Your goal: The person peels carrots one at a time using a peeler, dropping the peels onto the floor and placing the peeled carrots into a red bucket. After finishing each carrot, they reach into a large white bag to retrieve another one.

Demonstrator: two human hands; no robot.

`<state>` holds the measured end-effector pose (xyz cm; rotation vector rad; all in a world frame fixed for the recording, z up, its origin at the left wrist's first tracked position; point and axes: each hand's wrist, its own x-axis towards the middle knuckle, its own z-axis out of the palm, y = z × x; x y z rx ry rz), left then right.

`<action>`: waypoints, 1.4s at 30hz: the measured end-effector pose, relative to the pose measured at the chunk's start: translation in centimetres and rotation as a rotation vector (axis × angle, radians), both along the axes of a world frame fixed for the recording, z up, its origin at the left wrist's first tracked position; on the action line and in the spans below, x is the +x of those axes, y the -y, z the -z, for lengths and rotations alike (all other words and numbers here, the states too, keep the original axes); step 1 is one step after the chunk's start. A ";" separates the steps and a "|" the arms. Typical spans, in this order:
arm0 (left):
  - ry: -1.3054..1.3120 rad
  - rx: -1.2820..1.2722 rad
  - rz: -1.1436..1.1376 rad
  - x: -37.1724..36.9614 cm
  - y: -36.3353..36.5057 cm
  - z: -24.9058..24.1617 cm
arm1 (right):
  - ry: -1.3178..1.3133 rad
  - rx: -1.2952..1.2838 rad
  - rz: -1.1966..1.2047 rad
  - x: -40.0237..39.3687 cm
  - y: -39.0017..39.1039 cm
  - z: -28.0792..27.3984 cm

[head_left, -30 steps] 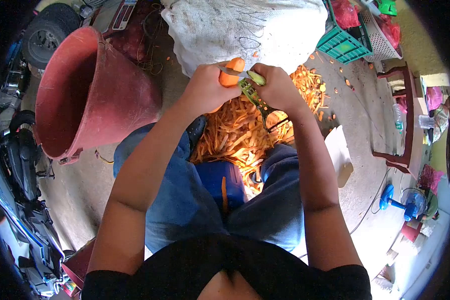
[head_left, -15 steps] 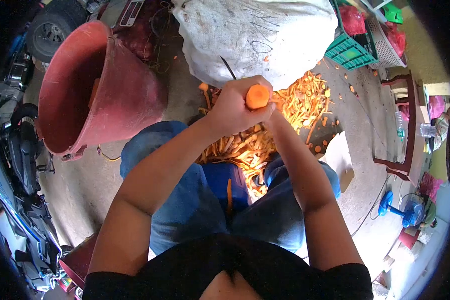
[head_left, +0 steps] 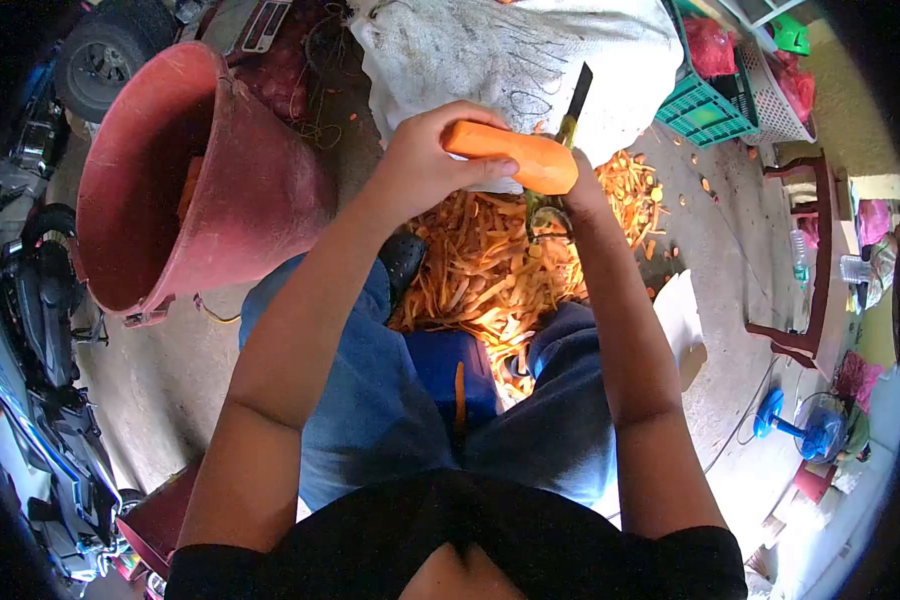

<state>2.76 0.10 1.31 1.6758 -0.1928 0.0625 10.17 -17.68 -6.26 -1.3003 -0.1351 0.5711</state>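
Note:
A thick, peeled orange carrot (head_left: 510, 153) lies nearly crosswise in front of me. My left hand (head_left: 432, 155) is closed round its left end, thumb along the near side. At the carrot's other end, my right hand (head_left: 585, 188) is closed on a knife (head_left: 581, 92), its dark blade pointing up and away and its yellowish handle partly hidden behind the carrot. A dark, looped piece (head_left: 549, 222) shows below that hand. Under both hands, a heap of carrot peelings (head_left: 480, 265) covers the floor between my feet.
A white sack (head_left: 440, 60) stands just beyond the heap. To the left is a large red tub (head_left: 260, 190) with something orange inside. Green and white crates (head_left: 705, 110) stand at back right. A piece of cardboard (head_left: 678, 315) lies by my right knee, and a blue fan (head_left: 815, 430) is farther right.
The carrot has turned from end-on to crosswise, showing its length. My hands have moved apart, the left one up and leftward. The knife blade has swung from upper left to upper right.

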 end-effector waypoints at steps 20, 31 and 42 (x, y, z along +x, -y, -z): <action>-0.015 0.496 -0.157 0.4 0.1 1.6 | 0.646 -0.764 -0.170 -2.6 0.1 -6.3; -0.076 0.507 -0.154 0.0 0.4 0.8 | 0.590 -0.814 -0.234 -3.8 0.0 -7.4; 0.110 0.479 -0.123 -0.5 0.3 0.0 | 0.646 -0.799 -0.109 -3.9 -0.1 -6.6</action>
